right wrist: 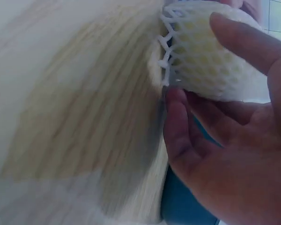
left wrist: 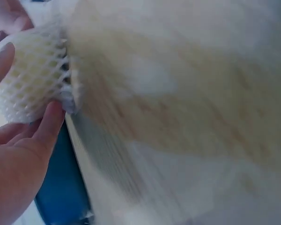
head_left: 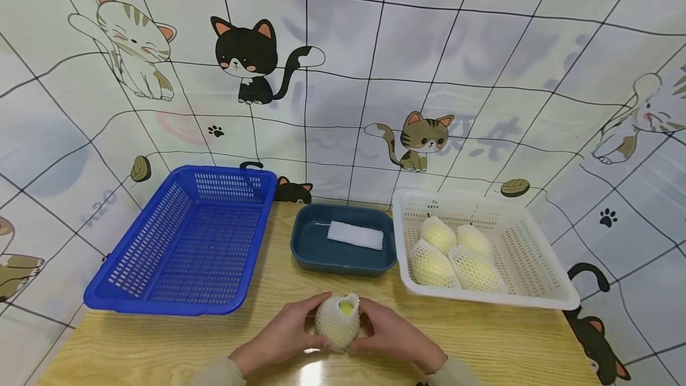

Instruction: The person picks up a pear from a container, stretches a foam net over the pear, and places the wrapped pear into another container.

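Note:
A pale yellow pear (head_left: 339, 325) in a white foam net is on the table, close to its front. Its yellow skin shows through the net's open top. My left hand (head_left: 292, 327) grips it from the left, and my right hand (head_left: 390, 331) grips it from the right. In the left wrist view the thumb and fingers of the left hand (left wrist: 23, 159) curl round the netted pear (left wrist: 30, 75). The right wrist view shows the right hand (right wrist: 234, 145) holding the other side of the same pear (right wrist: 210, 56), thumb above and fingers below.
Behind the hands stands a dark teal tray (head_left: 316, 261) holding a folded white cloth-like piece (head_left: 355, 235). A blue basket (head_left: 236, 296) stands at left. At right, a white basket (head_left: 541, 261) holds several netted pears (head_left: 434, 264). A cat-patterned sheet (head_left: 343, 88) hangs behind the table (head_left: 268, 296).

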`<state>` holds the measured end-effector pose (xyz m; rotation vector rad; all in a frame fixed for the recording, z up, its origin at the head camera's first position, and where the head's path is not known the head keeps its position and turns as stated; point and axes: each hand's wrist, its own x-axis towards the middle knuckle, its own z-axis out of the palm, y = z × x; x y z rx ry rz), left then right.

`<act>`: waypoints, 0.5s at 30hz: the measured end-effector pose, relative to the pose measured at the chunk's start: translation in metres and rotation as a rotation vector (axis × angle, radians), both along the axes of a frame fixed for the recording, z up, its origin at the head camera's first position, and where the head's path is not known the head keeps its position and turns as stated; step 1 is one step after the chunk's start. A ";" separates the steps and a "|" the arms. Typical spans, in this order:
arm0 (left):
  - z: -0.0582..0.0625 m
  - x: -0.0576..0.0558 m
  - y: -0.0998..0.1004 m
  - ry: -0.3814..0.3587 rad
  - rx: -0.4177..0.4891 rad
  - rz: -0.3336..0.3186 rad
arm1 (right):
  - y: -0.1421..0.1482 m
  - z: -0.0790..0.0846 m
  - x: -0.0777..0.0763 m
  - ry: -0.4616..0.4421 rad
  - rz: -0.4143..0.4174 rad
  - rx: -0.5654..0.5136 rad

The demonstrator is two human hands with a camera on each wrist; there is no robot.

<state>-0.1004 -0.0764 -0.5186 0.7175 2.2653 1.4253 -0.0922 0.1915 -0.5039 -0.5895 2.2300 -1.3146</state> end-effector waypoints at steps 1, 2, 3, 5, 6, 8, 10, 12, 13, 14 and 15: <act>0.000 -0.001 0.000 -0.047 0.028 0.010 | -0.001 0.001 0.000 0.012 -0.009 0.025; 0.001 -0.002 0.000 -0.092 0.062 0.020 | -0.002 0.003 -0.001 0.010 -0.020 0.043; 0.001 -0.003 -0.001 -0.140 0.105 0.029 | -0.002 0.004 -0.001 -0.002 -0.030 0.045; 0.003 -0.005 -0.002 -0.209 0.171 0.043 | -0.001 0.007 -0.002 -0.040 -0.046 0.021; 0.004 -0.005 -0.002 -0.231 0.195 0.047 | 0.000 0.008 -0.002 -0.061 -0.050 -0.004; 0.006 -0.006 -0.002 -0.268 0.229 0.057 | 0.001 0.010 -0.003 -0.109 -0.056 -0.060; 0.008 -0.006 -0.001 -0.294 0.235 0.072 | 0.001 0.011 -0.003 -0.165 -0.066 -0.131; 0.010 -0.006 0.000 -0.312 0.233 0.091 | 0.001 0.011 -0.003 -0.219 -0.080 -0.195; 0.011 -0.005 0.001 -0.316 0.233 0.104 | 0.001 0.012 -0.003 -0.247 -0.092 -0.219; 0.012 -0.005 0.002 -0.315 0.233 0.119 | 0.001 0.012 -0.003 -0.277 -0.103 -0.249; 0.012 -0.005 0.003 -0.318 0.239 0.132 | 0.001 0.012 -0.002 -0.309 -0.112 -0.284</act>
